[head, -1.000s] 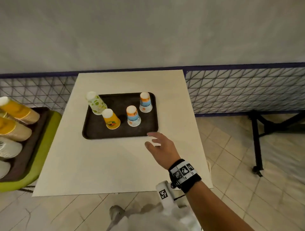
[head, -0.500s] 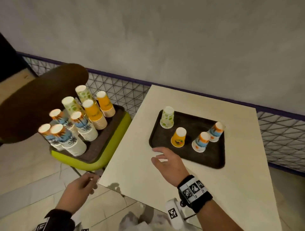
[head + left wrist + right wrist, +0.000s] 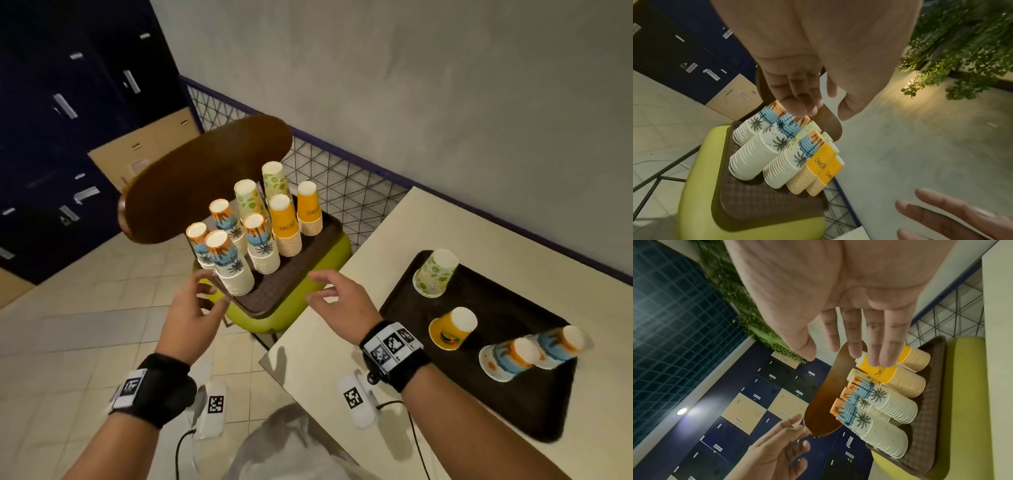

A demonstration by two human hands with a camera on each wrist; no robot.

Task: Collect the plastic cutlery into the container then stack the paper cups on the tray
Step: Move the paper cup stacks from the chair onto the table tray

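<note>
Several stacks of upside-down paper cups (image 3: pixel 246 236) stand on a brown tray (image 3: pixel 274 291) on a green chair seat (image 3: pixel 308 301), left of the table. My left hand (image 3: pixel 210 291) hovers just in front of the nearest palm-print stack (image 3: pixel 756 155), fingers loosely spread, empty. My right hand (image 3: pixel 317 286) hangs over the seat's right edge, fingers straight (image 3: pixel 838 352), empty. A dark tray (image 3: pixel 513 404) on the table holds single upturned cups: a green one (image 3: pixel 435 272), an orange one (image 3: pixel 452 327) and two blue ones (image 3: pixel 507 358). No cutlery or container shows.
The chair's brown backrest (image 3: pixel 205 178) rises behind the stacks. The cream table (image 3: pixel 342 359) stands to the right, with a wire mesh fence (image 3: pixel 342 181) and a grey wall behind. Dark lockers (image 3: pixel 68 137) line the far left. Tiled floor lies below.
The view has swung left from the table tray to the chair. My right hand left the table and both hands have risen toward the cup stacks on the chair.
</note>
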